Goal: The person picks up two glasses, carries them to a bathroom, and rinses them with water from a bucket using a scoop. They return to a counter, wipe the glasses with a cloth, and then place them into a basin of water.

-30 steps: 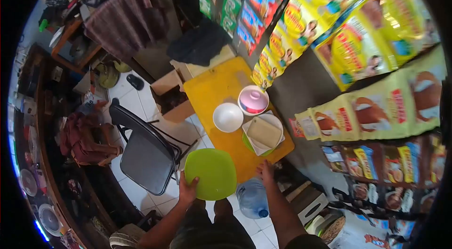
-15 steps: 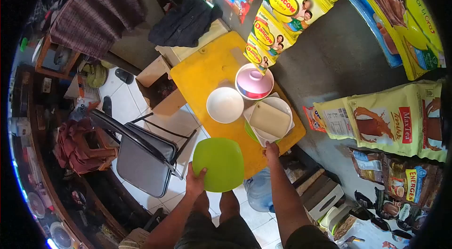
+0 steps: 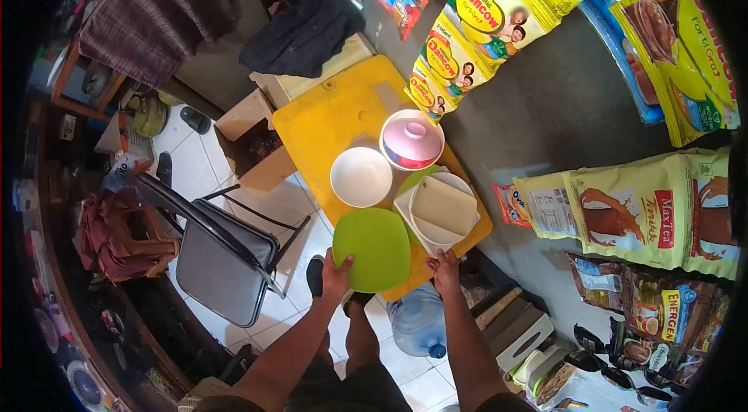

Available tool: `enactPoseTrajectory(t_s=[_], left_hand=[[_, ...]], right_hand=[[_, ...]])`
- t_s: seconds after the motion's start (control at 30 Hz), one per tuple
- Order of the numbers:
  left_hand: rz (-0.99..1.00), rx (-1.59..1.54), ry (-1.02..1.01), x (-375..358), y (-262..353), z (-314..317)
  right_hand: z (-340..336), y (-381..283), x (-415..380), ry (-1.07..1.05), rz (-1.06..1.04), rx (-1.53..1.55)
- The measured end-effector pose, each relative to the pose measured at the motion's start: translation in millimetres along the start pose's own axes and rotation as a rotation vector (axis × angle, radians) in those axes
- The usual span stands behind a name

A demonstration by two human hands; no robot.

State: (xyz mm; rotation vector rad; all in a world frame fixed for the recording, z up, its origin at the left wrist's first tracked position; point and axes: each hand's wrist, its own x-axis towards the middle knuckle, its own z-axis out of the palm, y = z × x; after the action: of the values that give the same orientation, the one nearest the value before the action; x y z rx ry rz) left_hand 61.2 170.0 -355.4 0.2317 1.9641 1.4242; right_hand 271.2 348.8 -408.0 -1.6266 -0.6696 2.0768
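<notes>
My left hand (image 3: 336, 276) is closed on the left edge of a lime-green square plate (image 3: 372, 250), tilted above the near edge of the yellow table (image 3: 308, 128). My right hand (image 3: 444, 270) pinches the near corner of a white square plate (image 3: 403, 208) in a stack. On that plate rest a round white dish (image 3: 467, 227) and a beige rectangular board (image 3: 442, 209). Another green plate (image 3: 421, 176) shows partly from under the stack. Beside it stand a white bowl (image 3: 361, 177) and a white bowl holding a pink-lidded container (image 3: 414, 139).
A black folding chair (image 3: 226, 264) stands left of the table, near an open cardboard box (image 3: 261, 151). Below the table's near edge is a blue water jug (image 3: 421, 322). Drink sachets (image 3: 487, 11) hang along the right wall, low over the table's far right side.
My left hand has carried the green plate up and right, over the table's near edge. My right hand stays at the stack's corner. The view has shifted slightly, showing more of the jug.
</notes>
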Motion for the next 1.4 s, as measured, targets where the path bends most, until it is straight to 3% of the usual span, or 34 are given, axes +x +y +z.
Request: enactPoseTrajectory(t_s=[0.07,0.3,0.47,0.6,0.67,0.7,0.77,0.87,0.9,0.97,1.03,1.1,1.17,1.23,1.3,1.37,1.4], left_hand=[[-0.130,-0.006,-0.022,3,14,9],[-0.052,-0.131,0.012,12,-46,57],[-0.330,-0.116,0.006,23,-51,97],[-0.274,-0.135,0.004,35,-55,134],[-0.412,-0.151,-0.046,40,-27,143],[-0.411,-0.152,-0.046,48,-44,150],[-0.236,0.309,-0.447,72,-97,166],[-0.300,0.151,-0.507,83,-79,168],[-0.301,0.148,-0.506,77,-60,158],[-0.162,0.595,-0.550,61,-10,121],[-0.042,0.462,-0.488,43,-19,87],[-0.078,0.305,-0.489,21,-39,51],[-0.040,0.378,-0.455,-7,-68,15],[-0.144,0.387,-0.456,-40,-34,-20],[0.016,0.275,-0.450,-57,-162,-61],[-0.273,0.110,-0.420,-84,-127,-79],[-0.215,0.301,-0.408,-97,-79,-87]], right_hand=[[0,1,-2,0.004,-0.020,0.016],[-4,-2,-9,-0.030,-0.048,0.040],[-16,0,-14,-0.046,-0.044,0.022],[-24,-1,-17,-0.052,-0.038,-0.009],[-23,-3,-19,-0.049,-0.051,-0.034],[-21,-4,-20,-0.045,-0.067,-0.055],[-17,-8,-19,-0.050,-0.047,-0.070],[-15,-12,-14,-0.069,-0.026,-0.161],[-16,-12,-11,-0.087,-0.030,-0.226],[-14,-14,-4,-0.069,-0.017,-0.269],[-12,-10,6,-0.060,-0.008,-0.300],[-22,3,15,-0.057,-0.002,-0.369],[-27,11,16,-0.040,-0.021,-0.366],[-20,11,6,-0.016,-0.045,-0.367],[-4,3,-21,0.128,-0.104,-0.389],[-4,13,-41,0.150,-0.147,-0.424],[-10,21,-53,0.169,-0.182,-0.464]])
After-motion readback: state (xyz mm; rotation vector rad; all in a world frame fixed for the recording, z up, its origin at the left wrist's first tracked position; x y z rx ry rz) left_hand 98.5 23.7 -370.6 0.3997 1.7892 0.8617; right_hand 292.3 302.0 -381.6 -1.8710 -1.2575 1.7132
